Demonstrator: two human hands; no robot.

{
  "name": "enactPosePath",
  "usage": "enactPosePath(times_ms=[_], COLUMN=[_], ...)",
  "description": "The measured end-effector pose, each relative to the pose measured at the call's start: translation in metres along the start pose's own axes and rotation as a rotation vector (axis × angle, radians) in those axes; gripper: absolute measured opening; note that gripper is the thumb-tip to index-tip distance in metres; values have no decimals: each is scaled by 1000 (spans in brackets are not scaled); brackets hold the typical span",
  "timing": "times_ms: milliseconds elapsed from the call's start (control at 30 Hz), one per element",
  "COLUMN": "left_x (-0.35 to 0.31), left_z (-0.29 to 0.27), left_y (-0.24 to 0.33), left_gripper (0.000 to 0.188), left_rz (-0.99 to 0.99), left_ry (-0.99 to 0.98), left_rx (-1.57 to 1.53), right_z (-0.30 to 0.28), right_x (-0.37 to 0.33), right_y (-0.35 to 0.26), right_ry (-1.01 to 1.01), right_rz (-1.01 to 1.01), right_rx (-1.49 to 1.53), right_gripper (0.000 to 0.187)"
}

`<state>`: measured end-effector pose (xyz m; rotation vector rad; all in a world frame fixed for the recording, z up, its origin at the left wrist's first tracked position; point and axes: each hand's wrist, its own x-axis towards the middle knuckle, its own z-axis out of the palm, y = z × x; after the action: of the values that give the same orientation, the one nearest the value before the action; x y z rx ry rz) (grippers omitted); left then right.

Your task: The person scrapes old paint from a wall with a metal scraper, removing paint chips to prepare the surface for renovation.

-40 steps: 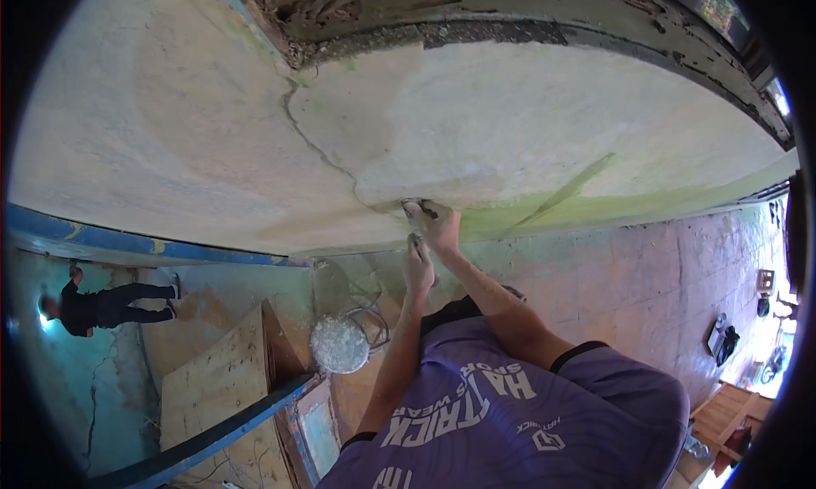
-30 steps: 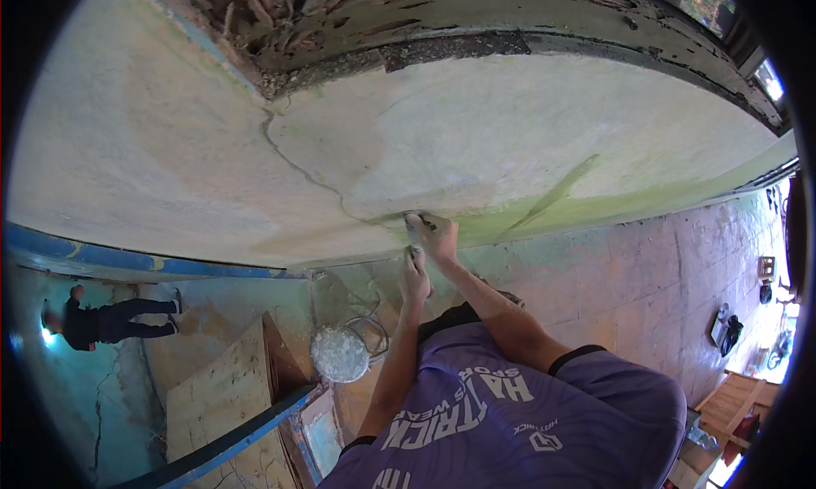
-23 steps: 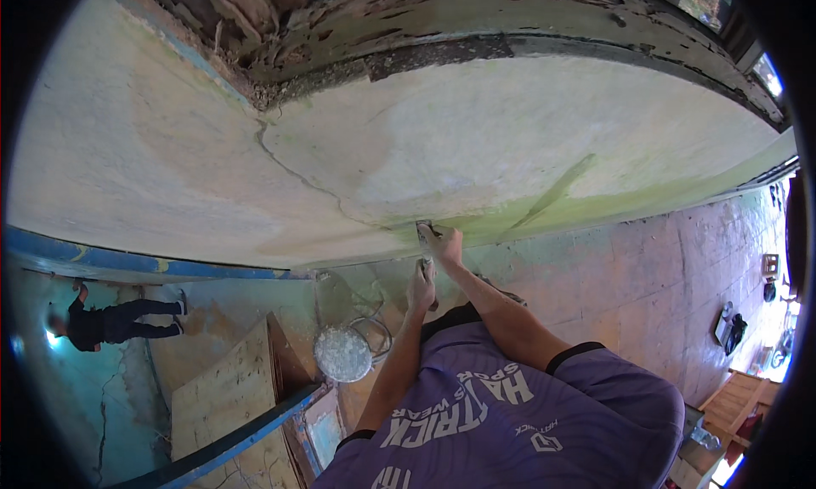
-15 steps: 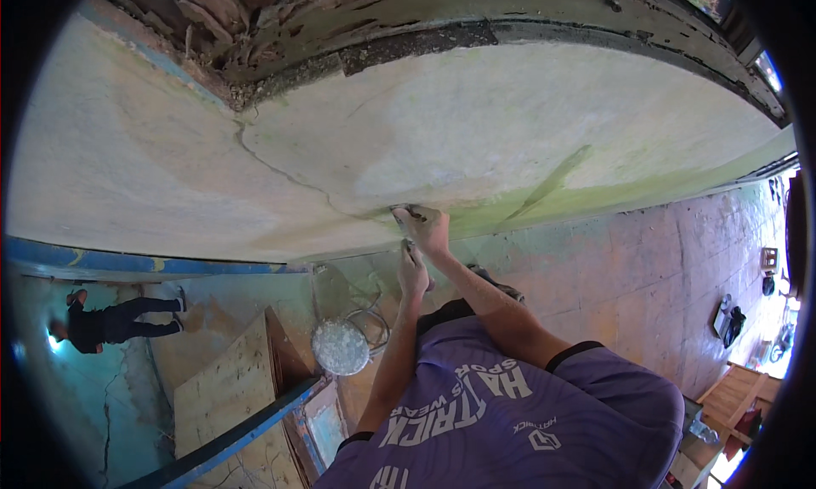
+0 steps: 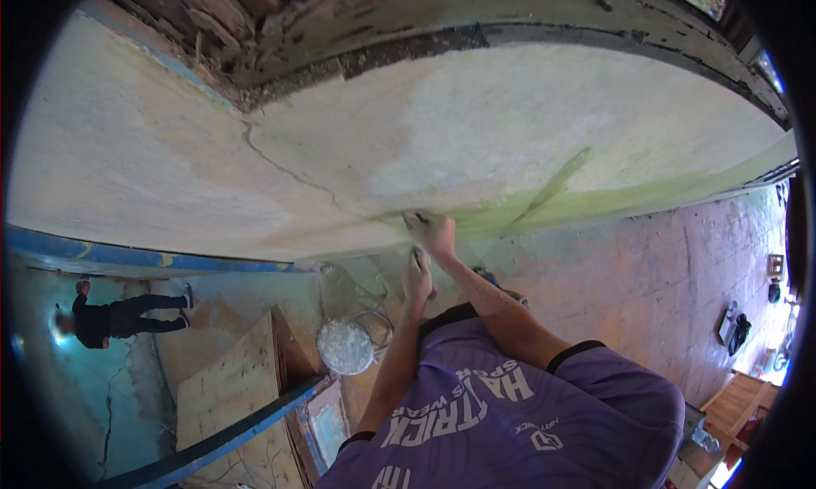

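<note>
In front of me the pale plastered wall carries a thin crack that runs down from the upper left. My right hand is closed and pressed to the wall near the crack's lower end, by a darker smear. A small dark edge shows at its fingertips, too little to name. Just below and nearer my body is my left hand, closed as well, with a small dark bit at its fingers that I cannot identify. Down on the floor, left of my left forearm, stands a round bucket with whitish material in it.
A wooden panel and a blue-edged frame stand at lower left. Beyond them is another person by a turquoise wall. Rough, damaged timber runs along the top. Wooden furniture stands at the right, near dark items on the tiled floor.
My right hand has shifted slightly right and down, staying close to the wall. My left hand has moved slightly down and stays closed. The whole view has shifted a little.
</note>
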<state>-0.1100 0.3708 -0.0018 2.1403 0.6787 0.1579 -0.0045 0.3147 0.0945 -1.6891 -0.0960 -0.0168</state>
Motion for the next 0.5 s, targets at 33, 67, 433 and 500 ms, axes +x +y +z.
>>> enactPosePath(times_ms=[33, 67, 433, 500], left_x=[1, -3, -4, -14], left_z=[4, 7, 27, 40], left_y=[-7, -15, -12, -20], left_gripper=[49, 49, 47, 45], left_rz=[10, -65, -69, -47], left_ry=[6, -138, -182, -166], left_rx=[-1, 44, 41, 62], right_z=[-3, -6, -25, -28], right_x=[-4, -9, -2, 0], right_y=[32, 51, 47, 62], right_ry=[34, 66, 32, 85], right_rz=[84, 179, 166, 134], right_rx=[-6, -15, -195, -159], right_gripper=[28, 29, 35, 36])
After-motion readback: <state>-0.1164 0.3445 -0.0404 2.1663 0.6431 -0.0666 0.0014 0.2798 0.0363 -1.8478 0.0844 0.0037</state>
